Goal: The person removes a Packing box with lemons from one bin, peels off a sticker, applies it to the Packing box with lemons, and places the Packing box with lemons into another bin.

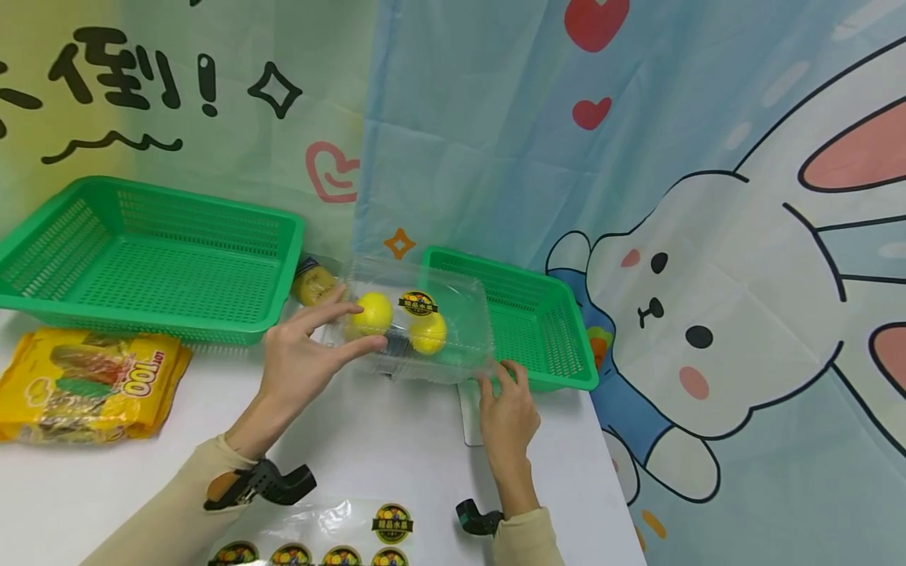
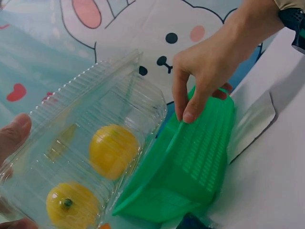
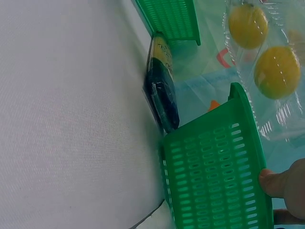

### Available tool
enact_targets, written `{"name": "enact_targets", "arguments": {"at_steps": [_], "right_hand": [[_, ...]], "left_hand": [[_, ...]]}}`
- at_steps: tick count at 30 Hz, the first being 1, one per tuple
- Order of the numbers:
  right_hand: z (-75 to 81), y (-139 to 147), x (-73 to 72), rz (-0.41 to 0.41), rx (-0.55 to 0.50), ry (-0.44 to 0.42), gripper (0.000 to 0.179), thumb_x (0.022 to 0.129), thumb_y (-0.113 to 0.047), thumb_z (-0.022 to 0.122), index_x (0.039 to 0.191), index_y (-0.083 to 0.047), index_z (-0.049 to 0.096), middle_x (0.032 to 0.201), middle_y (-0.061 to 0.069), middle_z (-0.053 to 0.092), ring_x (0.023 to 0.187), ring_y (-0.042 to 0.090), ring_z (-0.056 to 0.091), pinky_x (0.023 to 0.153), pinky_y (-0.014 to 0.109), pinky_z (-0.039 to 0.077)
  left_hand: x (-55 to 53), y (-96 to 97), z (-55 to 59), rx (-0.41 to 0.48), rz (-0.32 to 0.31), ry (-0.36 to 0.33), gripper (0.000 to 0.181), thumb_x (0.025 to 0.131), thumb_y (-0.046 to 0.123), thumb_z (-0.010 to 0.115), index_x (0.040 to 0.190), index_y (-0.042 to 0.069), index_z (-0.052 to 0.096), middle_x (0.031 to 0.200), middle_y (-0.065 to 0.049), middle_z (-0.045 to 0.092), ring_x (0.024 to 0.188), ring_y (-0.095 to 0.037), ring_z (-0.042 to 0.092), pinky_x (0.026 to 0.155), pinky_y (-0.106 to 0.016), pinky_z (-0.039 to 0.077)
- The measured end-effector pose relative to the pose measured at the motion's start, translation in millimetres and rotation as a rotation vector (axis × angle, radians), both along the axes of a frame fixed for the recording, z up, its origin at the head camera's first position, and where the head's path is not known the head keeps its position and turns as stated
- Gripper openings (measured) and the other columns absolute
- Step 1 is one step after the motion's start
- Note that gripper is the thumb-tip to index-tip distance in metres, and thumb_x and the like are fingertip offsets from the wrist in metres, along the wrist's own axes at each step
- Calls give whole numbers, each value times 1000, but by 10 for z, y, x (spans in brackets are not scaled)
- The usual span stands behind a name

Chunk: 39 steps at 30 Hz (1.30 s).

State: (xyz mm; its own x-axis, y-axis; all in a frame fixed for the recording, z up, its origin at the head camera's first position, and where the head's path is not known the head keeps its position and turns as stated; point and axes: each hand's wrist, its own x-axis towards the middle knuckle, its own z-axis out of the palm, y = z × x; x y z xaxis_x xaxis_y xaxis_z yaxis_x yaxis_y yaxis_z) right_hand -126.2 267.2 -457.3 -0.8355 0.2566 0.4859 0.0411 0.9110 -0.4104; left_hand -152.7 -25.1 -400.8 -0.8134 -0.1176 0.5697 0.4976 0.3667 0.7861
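My left hand (image 1: pixel 300 358) grips a clear plastic clamshell box (image 1: pixel 463 303) by its left end, thumb and fingers spread around it. Two round yellow fruits (image 1: pixel 372 314), lemon-like, show through the plastic, and a round black-and-gold sticker (image 1: pixel 418 303) is on the box. The box is tilted and overlaps the left part of a small green basket (image 1: pixel 559 346) in the head view. My right hand (image 1: pixel 510 417) pinches the near rim of that basket, plainly seen in the left wrist view, where its thumb (image 2: pixel 189 114) lies on the rim.
A larger green basket (image 1: pixel 198 203) stands at the back left, with a yellow printed package (image 1: pixel 92 385) in front. Another packet (image 1: pixel 314 283) lies between the baskets. A sheet of round stickers (image 1: pixel 304 523) is at the front. A pale flat card (image 1: pixel 470 417) lies beside my right hand.
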Motion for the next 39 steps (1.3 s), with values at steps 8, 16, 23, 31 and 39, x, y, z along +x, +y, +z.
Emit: {"name": "enact_targets", "arguments": {"at_steps": [8, 16, 23, 31, 39], "right_hand": [[-3, 2, -3, -4, 5, 11, 31, 93, -33, 79, 119, -16, 78, 124, 11, 71, 79, 34, 76, 52, 47, 55], [-14, 17, -10, 10, 5, 28, 30, 94, -35, 78, 114, -14, 80, 122, 10, 71, 81, 33, 76, 53, 46, 54], [-11, 15, -12, 18, 4, 31, 32, 94, -36, 78, 114, -12, 80, 122, 10, 71, 82, 34, 76, 52, 45, 54], [-14, 16, -13, 5, -2, 16, 30, 93, -37, 79, 115, -16, 81, 123, 7, 72, 82, 33, 76, 51, 45, 53], [10, 18, -10, -13, -9, -6, 30, 94, -39, 77, 116, -19, 81, 124, 6, 71, 83, 33, 76, 51, 45, 52]], "left_hand": [[-81, 90, 32, -4, -10, 13, 52, 63, 30, 101, 108, 14, 83, 135, -11, 71, 110, -36, 74, 41, -19, 30], [-173, 190, 39, 43, -39, 2, 50, 65, 29, 101, 108, 13, 82, 134, -11, 72, 119, -32, 72, 49, -14, 39], [-249, 307, 29, 63, -40, 7, 50, 65, 29, 101, 109, 13, 82, 133, -12, 72, 105, -26, 74, 54, -15, 41], [-337, 418, 38, 26, -34, -13, 50, 68, 36, 99, 110, 14, 82, 138, -10, 70, 54, -19, 54, 40, -24, 28], [-391, 504, 59, 17, -39, -39, 51, 69, 38, 98, 110, 13, 82, 139, -10, 69, 106, -32, 72, 57, -28, 43]]}}
